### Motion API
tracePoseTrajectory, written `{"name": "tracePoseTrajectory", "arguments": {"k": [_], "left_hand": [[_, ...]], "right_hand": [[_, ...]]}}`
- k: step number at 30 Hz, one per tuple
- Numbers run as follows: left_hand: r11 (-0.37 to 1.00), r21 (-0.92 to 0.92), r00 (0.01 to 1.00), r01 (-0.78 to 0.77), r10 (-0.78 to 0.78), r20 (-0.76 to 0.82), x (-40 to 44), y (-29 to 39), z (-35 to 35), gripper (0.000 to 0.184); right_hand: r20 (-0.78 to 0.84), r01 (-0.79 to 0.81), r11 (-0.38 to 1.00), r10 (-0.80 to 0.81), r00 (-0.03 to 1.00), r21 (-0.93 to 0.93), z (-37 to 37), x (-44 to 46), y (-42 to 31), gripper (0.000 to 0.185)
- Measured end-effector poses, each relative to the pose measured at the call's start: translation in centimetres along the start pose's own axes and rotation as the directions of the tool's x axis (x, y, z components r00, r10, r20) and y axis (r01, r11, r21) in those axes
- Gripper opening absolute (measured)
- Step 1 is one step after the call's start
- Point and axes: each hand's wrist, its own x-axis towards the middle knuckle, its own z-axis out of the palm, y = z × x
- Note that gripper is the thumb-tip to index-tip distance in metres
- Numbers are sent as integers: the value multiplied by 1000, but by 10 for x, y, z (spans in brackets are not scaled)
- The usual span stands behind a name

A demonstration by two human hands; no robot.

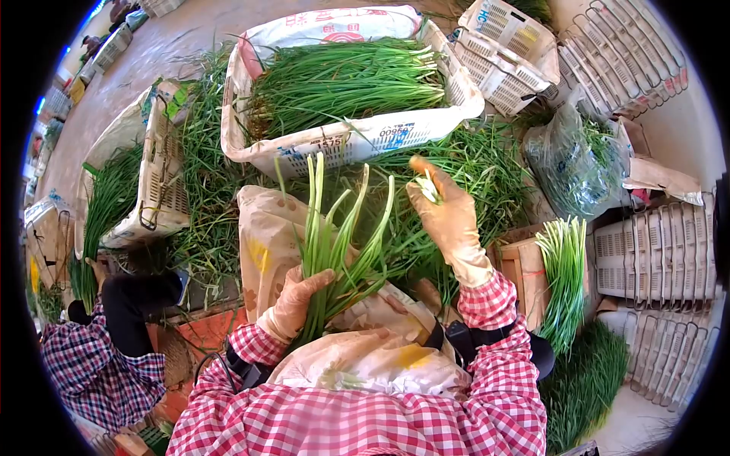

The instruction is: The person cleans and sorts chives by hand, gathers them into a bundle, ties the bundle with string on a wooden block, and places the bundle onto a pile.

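My left hand [293, 304], in a tan glove, is closed around a loose bunch of green chives [323, 251] above my lap. Their pale stem ends point up and fan apart. Raised to the right, my gloved right hand [449, 220] is closed on a few short pale chive stalks [428, 187], apart from the bunch. Its palm side shows only partly. A patterned cloth apron [372, 357] covers my lap beneath both hands.
Ahead stands a white crate [319, 152] of chives. Loose leaves [487, 167] litter the floor. A tied chive bundle [564, 281] stands on a wooden box [523, 266] at right, near stacked crates [650, 251]. A co-worker in a checked shirt [103, 368] sits at left.
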Motion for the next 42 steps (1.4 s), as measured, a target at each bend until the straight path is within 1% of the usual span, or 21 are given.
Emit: {"name": "tracePoseTrajectory", "arguments": {"k": [1,4,5,7,10,13,16,19,22,25,26,27,31,33,35,36,37,38,40,41,42], "left_hand": [[1000,13,999,-24,25,-33,-1,1,4,31],[995,65,993,-78,84,-87,-2,3,18,28],[992,85,992,-89,96,-79,-3,4,21,28],[987,127,993,-103,111,-52,-3,1,22,30],[980,177,995,-93,97,-18,-4,-2,17,31],[981,185,998,-51,56,-21,-7,-2,14,30],[987,155,998,-53,58,-27,-4,-3,15,30],[988,145,998,-46,52,-35,-3,-4,14,30],[991,130,999,-20,26,-45,-2,-3,9,30],[996,92,1000,14,-12,-23,-1,-2,5,31],[996,87,999,36,-35,-10,-1,-2,1,32],[995,82,998,58,-59,3,-2,-2,-1,33],[1000,-14,1000,23,-23,-16,-4,6,9,32],[1000,-10,998,17,-18,-61,-3,4,6,32],[1000,-5,998,4,-4,-64,-4,5,7,32],[1000,-14,998,0,-1,-57,-4,7,9,32],[1000,-22,999,-3,2,-48,-5,8,12,32],[1000,-26,999,-8,7,-34,-5,9,13,33],[999,-34,1000,-18,18,-10,-6,10,15,34],[1000,-11,1000,-18,18,-18,-6,9,15,33],[1000,13,999,-18,19,-29,-7,7,14,33]], "right_hand": [[98,-151,978,137,986,143,-5,-5,-10,29],[350,-237,972,218,911,11,-14,-13,-34,31],[329,-335,939,341,880,-77,-8,-15,-37,18],[461,-298,950,306,833,-90,2,-12,-31,20],[520,-473,871,469,714,-135,10,-9,-24,24],[492,-448,894,392,777,-4,19,-15,-7,23],[456,-381,922,370,809,-71,21,-18,-1,24],[455,-370,927,359,815,-68,19,-19,0,20],[592,-481,877,385,708,4,0,-19,-22,18],[772,-601,786,292,565,143,-23,-15,-24,19],[781,-599,784,269,564,163,-30,-14,-28,20],[766,-566,757,139,628,327,-36,-17,-22,19],[661,-492,593,-94,745,638,-75,-16,-25,22],[479,-340,674,-24,877,656,-94,-18,-34,29],[382,-239,884,75,921,402,-108,-11,-41,23],[316,-196,974,151,937,117,-98,-9,-39,21],[228,-161,970,201,953,-184,-83,-9,-32,20],[347,-268,957,216,912,107,-66,-12,-18,28],[429,-353,930,361,828,-100,-44,-19,-29,36],[419,-448,892,431,800,-61,-33,-23,-20,38],[412,-446,889,448,794,-106,-21,-25,-22,39]]}}
